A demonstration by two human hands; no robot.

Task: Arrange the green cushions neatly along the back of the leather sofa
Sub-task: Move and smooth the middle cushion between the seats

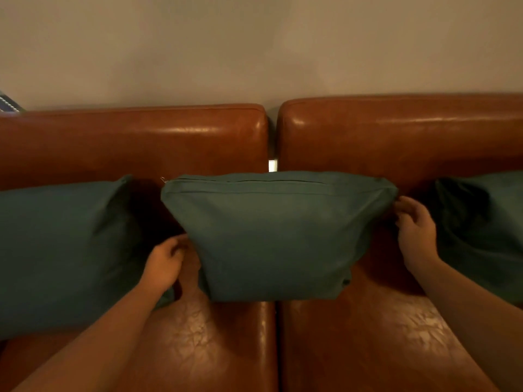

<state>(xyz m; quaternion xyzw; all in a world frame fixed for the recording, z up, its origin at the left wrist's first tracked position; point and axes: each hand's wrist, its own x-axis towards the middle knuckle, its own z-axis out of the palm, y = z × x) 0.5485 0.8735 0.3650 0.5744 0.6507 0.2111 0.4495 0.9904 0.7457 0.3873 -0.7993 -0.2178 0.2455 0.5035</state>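
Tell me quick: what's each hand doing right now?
Left hand: fingers curled, pinching the middle cushion at its left edge.
Right hand: fingers curled onto the same cushion's upper right corner.

Probably home: cushioned leather sofa

Two bare arms come in from the bottom, one on each side. No sleeves show on them; both forearms are uncovered as far as the picture's edge. The left hand wears no glove, no ring and no watch that can be seen. The right hand is bare too, with nothing on the wrist. The fingers are short and rounded. The light is dim, so small marks cannot be made out.
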